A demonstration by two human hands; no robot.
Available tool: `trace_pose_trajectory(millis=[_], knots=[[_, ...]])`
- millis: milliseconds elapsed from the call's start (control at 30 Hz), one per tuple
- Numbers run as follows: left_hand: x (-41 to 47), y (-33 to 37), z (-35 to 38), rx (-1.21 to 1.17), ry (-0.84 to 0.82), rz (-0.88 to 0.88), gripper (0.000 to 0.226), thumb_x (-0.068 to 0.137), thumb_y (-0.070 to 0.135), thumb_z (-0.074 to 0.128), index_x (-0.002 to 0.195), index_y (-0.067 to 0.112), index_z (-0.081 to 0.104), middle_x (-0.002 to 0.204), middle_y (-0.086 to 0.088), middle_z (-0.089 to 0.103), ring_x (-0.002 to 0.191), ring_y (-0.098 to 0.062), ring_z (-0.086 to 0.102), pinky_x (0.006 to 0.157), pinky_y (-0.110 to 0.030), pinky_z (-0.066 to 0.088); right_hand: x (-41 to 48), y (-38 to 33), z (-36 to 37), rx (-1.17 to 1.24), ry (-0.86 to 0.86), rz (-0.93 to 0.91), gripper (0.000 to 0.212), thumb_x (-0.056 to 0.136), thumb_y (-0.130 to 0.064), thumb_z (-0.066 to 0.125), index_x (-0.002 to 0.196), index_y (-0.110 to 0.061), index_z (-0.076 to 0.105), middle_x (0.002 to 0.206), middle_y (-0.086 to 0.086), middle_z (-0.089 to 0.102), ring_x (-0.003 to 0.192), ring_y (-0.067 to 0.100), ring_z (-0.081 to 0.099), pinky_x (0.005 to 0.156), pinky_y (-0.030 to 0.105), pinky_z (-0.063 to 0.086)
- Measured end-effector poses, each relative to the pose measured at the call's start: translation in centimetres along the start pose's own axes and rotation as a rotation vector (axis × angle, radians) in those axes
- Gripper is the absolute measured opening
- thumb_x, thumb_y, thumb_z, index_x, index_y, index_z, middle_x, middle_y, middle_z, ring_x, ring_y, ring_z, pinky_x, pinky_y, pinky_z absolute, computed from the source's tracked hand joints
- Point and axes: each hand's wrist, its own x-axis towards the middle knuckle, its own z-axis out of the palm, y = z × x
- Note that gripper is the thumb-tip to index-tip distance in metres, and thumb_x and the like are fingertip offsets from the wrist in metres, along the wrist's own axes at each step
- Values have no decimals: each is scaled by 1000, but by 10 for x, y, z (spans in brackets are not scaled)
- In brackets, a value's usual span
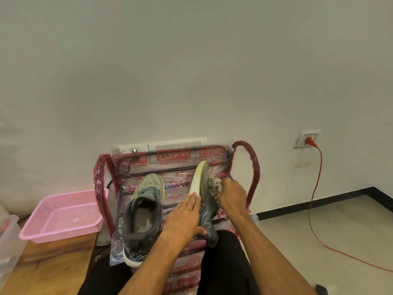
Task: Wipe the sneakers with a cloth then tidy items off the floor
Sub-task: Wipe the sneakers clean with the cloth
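One tilted sneaker [203, 177], gripped by left hand [182, 218]; right hand [231, 193] presses cloth [214, 184] against it. Alongside, second sneaker [148, 188]; pink basket [70, 218] on tabletop [49, 269].

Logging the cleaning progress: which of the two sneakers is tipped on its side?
The sneaker on the right, held by the left hand while the right hand presses the cloth on it. The left sneaker sits upright, opening up.

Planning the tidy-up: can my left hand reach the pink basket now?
Probably yes, once freed: the left hand steadies the tilted sneaker, and the pink basket lies open to its left, with only the other sneaker between.
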Motion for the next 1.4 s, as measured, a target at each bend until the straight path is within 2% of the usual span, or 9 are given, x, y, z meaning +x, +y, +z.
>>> trace_pose_trajectory(millis=[133, 333, 567, 733, 900, 1000, 1200, 1333, 1400], knots=[[-1, -3, -1, 47, -3, 4, 99, 91, 55, 51, 152, 8, -11, 160, -9, -15, 147, -21, -13, 121, -38, 0, 8, 8, -19, 79, 42, 43, 27, 93, -30, 63, 115, -16, 56, 106, 6, 67, 93, 25, 65, 79, 36, 52], [0, -3, 5, 56, 34, 6, 99, 90, 56, 50, 152, 9, -10, 160, -9, -13, 147, -21, -12, 121, -38, 0, -12, -18, -13, -14, -74, -153, 29, 90, -43, 62, 100, -17, 68, 90, 2, 70, 79, 20, 65, 70, 31, 53], [1, -2, 3, 66, 19, -14, 97, 91, 58, 48, 152, 9, -9, 160, -10, -13, 147, -21, -12, 121, -38, 0, -10, -30, -10, -141, -40, -139, 22, 97, -25, 55, 110, -9, 63, 105, 9, 68, 94, 25, 65, 80, 34, 50], [2, -1, 4, 108, 22, -8, 95, 92, 55, 47, 152, 7, -9, 160, -10, -13, 147, -21, -12, 121, -37, -2, -11, -34, -21, -185, -197, -205, 31, 90, -30, 64, 111, -7, 60, 104, 10, 68, 94, 27, 65, 80, 37, 53], [1, 0, 5, 110, 15, 1, 96, 93, 56, 46, 151, 8, -12, 160, -9, -16, 147, -20, -16, 120, -36, -5, -5, -24, -44, -307, -474, -199, 18, 85, -16, 66, 101, -6, 62, 99, 7, 66, 90, 23, 65, 82, 35, 55], [1, -2, 1, 98, -6, -4, 96, 92, 56, 45, 151, 8, -13, 159, -9, -17, 147, -20, -16, 121, -37, -5, 3, -20, -54, -318, -373, -151, 13, 90, -20, 61, 98, -11, 56, 89, 3, 58, 82, 20, 60, 80, 33, 54], [0, -2, 0, 69, 7, -8, 96, 92, 55, 47, 152, 7, -11, 160, -10, -14, 147, -21, -13, 121, -37, -3, -3, -18, -33, -50, -214, -94, 27, 89, -39, 56, 95, -13, 64, 87, 0, 65, 77, 18, 62, 77, 35, 56], [1, -4, 2, 50, 13, -21, 95, 93, 54, 48, 152, 7, -9, 160, -10, -13, 148, -21, -12, 121, -38, -1, -17, -16, -5, 135, -254, -105, 46, 84, -56, 54, 116, -24, 63, 106, 0, 64, 94, 20, 63, 78, 34, 53], [2, -4, 2, 41, 10, -21, 95, 92, 55, 49, 152, 8, -8, 160, -10, -13, 148, -21, -12, 121, -39, 0, -19, -11, -2, 220, -271, -106, 42, 86, -48, 58, 122, -27, 60, 111, 0, 66, 99, 20, 63, 84, 37, 53]])
